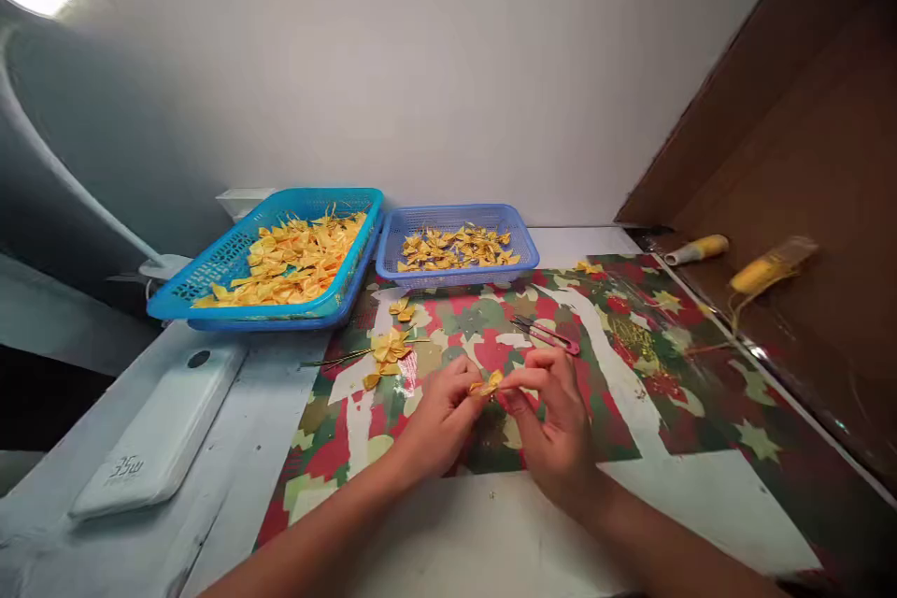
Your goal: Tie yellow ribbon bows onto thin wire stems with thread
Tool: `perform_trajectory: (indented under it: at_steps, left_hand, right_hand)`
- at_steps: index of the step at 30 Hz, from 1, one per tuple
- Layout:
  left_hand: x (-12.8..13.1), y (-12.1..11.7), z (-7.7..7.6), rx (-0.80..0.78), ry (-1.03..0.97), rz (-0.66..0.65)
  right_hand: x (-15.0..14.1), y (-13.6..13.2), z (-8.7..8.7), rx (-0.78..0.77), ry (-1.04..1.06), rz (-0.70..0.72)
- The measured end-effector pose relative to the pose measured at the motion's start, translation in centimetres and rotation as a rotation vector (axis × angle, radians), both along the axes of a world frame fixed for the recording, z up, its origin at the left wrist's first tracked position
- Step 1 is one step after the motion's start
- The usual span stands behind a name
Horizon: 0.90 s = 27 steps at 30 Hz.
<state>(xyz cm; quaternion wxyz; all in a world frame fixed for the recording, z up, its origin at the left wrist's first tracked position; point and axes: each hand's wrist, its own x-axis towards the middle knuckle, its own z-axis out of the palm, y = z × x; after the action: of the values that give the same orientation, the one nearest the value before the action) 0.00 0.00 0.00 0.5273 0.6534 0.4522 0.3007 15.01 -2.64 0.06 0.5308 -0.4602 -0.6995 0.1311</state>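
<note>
Close together over the patterned mat (476, 327), both my hands pinch one small yellow artificial flower (487, 384). My left hand (443, 411) is closed on its left side, thumb against the curled fingers. From the right, my right hand (557, 416) grips it between thumb and forefinger. Fingers partly cover the flower, so its stem cannot be made out. Left of my hands lies a yellow flower with a wire stem (390, 348), with a loose yellow flower (402, 309) just beyond it. Pink-handled snips (547, 334) rest on the mat beyond my right hand.
A bright blue basket (210, 276) heaped with yellow flowers stands at the back left, beside a lilac-blue basket (455, 278) with more. A white power bank (158, 434) lies at the left. Yellow thread spools (763, 271) stick out along the brown panel (799, 159) on the right.
</note>
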Motion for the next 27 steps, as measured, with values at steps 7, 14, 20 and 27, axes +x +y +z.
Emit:
perform_trajectory:
  at_steps: [7, 14, 20, 27]
  left_hand:
    - [-0.8, 1.1, 0.1, -0.026, -0.13, -0.016]
    - [-1.0, 1.3, -0.4, -0.153, -0.19, -0.003]
    - [-1.2, 1.4, -0.5, -0.226, -0.224, 0.011]
    - [-1.1, 1.6, -0.8, -0.251, -0.231, 0.008]
  right_hand:
    - [1.5, 0.3, 1.3, -0.033, 0.492, 0.23]
    - [1.9, 0.5, 2.2, -0.047, 0.631, 0.211]
    - [3.3, 1.4, 2.8, -0.002, 0.786, 0.004]
    - [4.4, 1.9, 3.8, 0.157, 0.819, -0.076]
